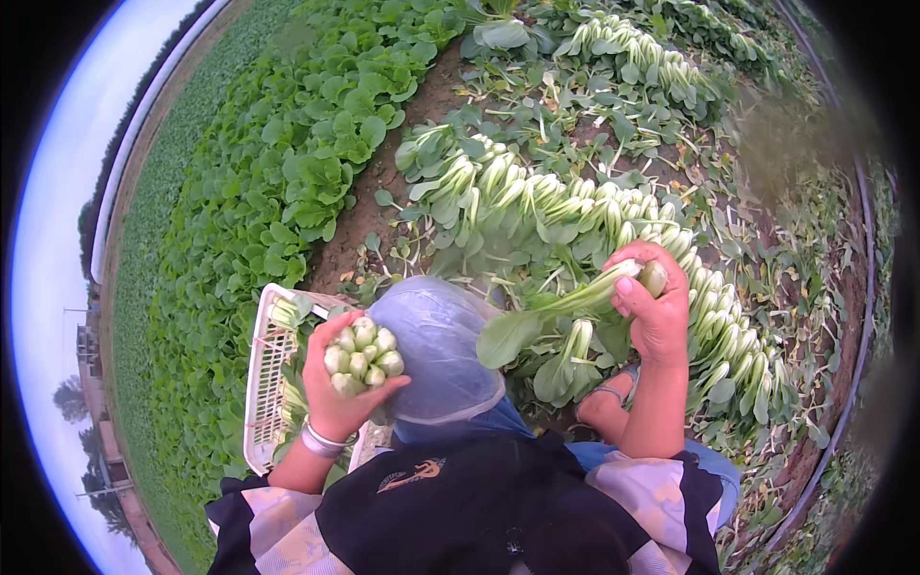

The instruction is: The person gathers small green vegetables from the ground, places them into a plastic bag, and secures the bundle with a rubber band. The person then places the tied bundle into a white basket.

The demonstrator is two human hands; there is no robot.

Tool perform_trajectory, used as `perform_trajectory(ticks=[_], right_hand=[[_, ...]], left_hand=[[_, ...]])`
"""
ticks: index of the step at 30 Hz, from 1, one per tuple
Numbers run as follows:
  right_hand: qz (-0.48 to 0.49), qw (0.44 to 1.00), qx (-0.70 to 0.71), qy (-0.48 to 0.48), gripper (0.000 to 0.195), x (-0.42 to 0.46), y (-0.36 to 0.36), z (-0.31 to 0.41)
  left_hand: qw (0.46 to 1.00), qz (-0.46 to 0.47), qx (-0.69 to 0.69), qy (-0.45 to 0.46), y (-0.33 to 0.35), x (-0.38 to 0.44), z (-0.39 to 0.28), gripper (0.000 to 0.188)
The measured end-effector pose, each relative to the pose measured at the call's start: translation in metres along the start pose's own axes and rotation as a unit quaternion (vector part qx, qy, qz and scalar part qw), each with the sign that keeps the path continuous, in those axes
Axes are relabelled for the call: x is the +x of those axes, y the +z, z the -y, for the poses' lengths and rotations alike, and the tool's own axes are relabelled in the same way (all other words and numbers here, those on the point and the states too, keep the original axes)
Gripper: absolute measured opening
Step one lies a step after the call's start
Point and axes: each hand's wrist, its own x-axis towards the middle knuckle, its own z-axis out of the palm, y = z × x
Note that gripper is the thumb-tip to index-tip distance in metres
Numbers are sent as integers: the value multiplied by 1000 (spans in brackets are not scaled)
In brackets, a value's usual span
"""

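Observation:
My left hand (pixel 345 388) is wrapped around a bunch of leafy greens (pixel 364 352), whose pale cut stem ends face up; the leaves are mostly hidden below. It is beside a white plastic crate (pixel 251 388) with more greens inside. In my right hand (pixel 658 309) are a leafy green plant (pixel 589 295), its leaf pointing left, and a second pale stem base (pixel 652 278) between the fingers. Under that hand, a small bunch (pixel 571 359) lies on the ground. Beyond runs a long row of picked greens (pixel 553 194), white stem ends up.
Dense growing greens (pixel 287 165) stand at the left. Loose leaves (pixel 596 108) litter the soil, and another row of picked greens (pixel 640 50) lies farther off. Clear plastic covers my knee (pixel 438 352). A hose or pipe (pixel 866 287) curves along the right side.

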Motion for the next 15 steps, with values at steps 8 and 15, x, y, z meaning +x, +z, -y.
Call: perform_trajectory(ticks=[8,15], right_hand=[[174,961,-54,206,24,-95,165,-58],[89,985,-38,144,25,-117,195,-46]], left_hand=[[998,-8,-43,54,5,0,14,97],[991,13,-105,87,0,-6,14,119]])
